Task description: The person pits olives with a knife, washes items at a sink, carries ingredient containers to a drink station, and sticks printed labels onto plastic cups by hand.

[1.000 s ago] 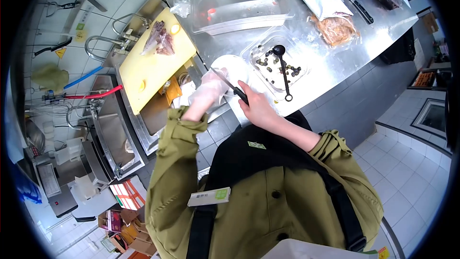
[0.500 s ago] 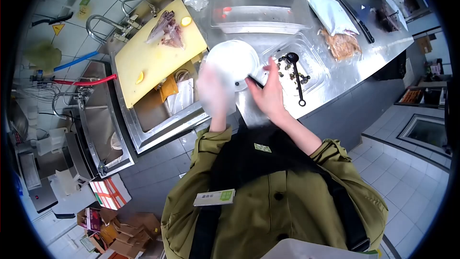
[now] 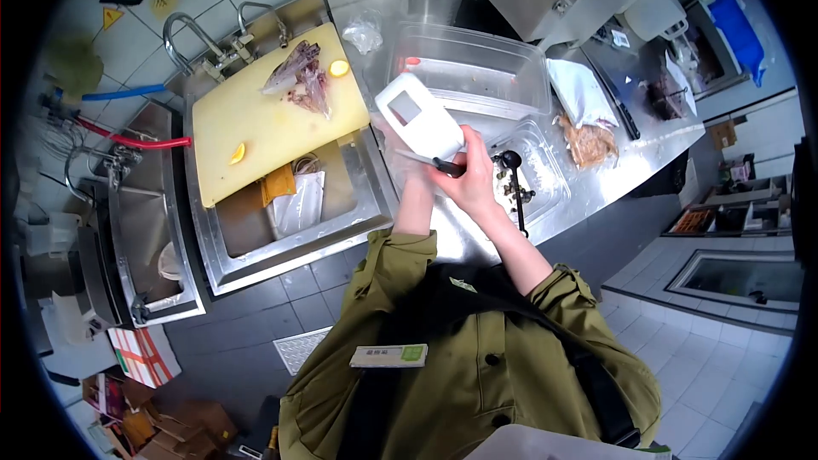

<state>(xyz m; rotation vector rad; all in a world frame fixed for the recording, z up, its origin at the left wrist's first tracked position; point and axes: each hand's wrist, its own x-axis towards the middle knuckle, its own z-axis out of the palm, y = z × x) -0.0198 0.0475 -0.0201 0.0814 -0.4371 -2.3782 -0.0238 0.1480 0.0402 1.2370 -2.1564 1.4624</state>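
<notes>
Right hand (image 3: 473, 177) curled round a black-handled knife (image 3: 448, 168) beside a white gadget (image 3: 431, 129), blurry left hand (image 3: 411, 174) partly hidden, can't tell its grip, all between the yellow cutting board (image 3: 273, 123) and small clear tub (image 3: 547, 166).

Steel counter (image 3: 652, 138); beyond the right hand (image 3: 470, 179), a clear tub (image 3: 477, 100); just beside that hand, a shallow tray (image 3: 550, 181); farther right, a white packet (image 3: 582, 89), a long knife (image 3: 629, 123).
</notes>
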